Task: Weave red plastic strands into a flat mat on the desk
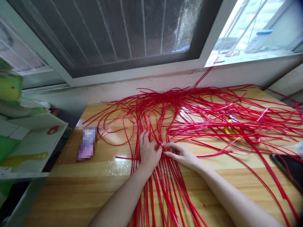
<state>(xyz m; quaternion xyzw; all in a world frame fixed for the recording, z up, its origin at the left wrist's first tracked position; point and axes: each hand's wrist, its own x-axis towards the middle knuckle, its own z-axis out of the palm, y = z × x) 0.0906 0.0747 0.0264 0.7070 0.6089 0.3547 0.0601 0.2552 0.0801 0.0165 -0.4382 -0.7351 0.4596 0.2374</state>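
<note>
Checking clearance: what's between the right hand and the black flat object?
Head view: loose red strands cross the wooden tabletop between right hand and black flat object.

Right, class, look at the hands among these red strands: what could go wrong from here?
1. The left hand and right hand pinch close together among long, thin, glossy red strands; a slip might pull neighbouring strands out of line.
2. Beyond the hands, strands cross in a tangled heap, so drawing one through could snag others.
3. A curved yellow object lies partly beneath strands on the right and might get dragged along.
</note>
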